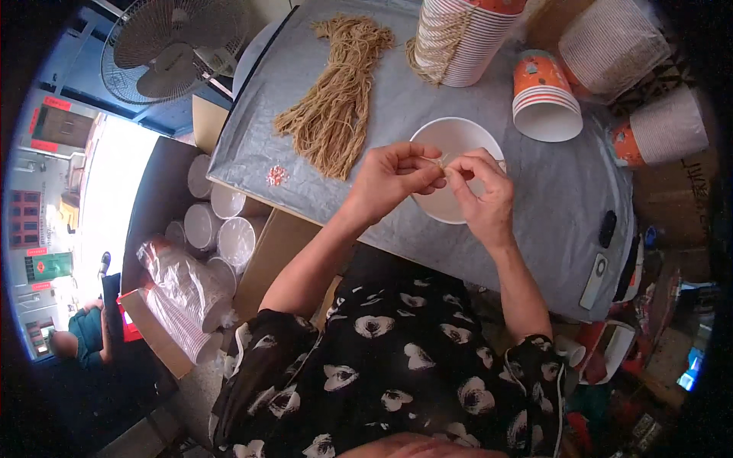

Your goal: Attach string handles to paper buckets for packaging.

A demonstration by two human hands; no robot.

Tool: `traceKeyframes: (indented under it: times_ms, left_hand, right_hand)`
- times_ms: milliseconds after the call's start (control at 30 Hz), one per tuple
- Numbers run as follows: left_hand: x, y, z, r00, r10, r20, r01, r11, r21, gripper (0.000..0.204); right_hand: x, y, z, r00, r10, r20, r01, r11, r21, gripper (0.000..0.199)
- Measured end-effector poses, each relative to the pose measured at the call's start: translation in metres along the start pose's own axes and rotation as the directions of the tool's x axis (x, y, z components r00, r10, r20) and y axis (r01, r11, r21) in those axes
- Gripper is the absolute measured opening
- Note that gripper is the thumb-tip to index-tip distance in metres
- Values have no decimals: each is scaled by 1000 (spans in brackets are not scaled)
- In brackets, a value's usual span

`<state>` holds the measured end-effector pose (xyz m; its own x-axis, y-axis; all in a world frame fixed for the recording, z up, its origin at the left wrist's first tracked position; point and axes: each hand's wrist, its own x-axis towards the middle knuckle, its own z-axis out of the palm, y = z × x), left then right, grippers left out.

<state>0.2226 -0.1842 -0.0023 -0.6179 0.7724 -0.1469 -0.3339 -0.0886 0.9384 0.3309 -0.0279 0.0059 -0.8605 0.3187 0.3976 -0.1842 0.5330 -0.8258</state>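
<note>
My left hand (397, 177) and my right hand (482, 197) meet fingertip to fingertip above a white paper bucket (437, 208). Both are closed in a pinch on a thin, pale piece of string (443, 162), mostly hidden by the fingers. The bucket's open mouth faces up, and the hands cover part of its rim. Beyond my left hand lies a large bundle of tan twine (336, 99), spread out on the grey-covered table (252, 137). A small heap of red and white bits (276, 175) sits left of the bundle's near end.
A tall stack of paper buckets (466, 42), draped with twine, stands at the far side. Orange-and-white buckets (544, 95) and wrapped stacks (615, 49) are at right. A remote (594, 281) lies near the right edge. Left are a box of wrapped buckets (187, 282), a fan (172, 49) and a person (85, 336).
</note>
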Motion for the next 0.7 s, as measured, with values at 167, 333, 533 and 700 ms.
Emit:
traceKeyframes:
  times_ms: [167,333,533,700]
  left_hand:
    - [-1,0,2,999,-9,-42,10,1000,20,19]
    - [-1,-3,3,1000,8,-20,-7,1000,27,16]
    - [-2,-3,10,997,60,-53,-60,998,-2,13]
    - [-3,-5,12,992,101,-72,-93,991,100,11]
  right_hand:
    - [0,0,-2,999,23,33,-24,999,31,7]
    - [-4,0,-5,997,67,47,-69,996,49,7]
    - [-3,0,-3,984,165,70,-176,966,191,7]
    - [-2,-2,-6,920,368,136,-393,867,307,14]
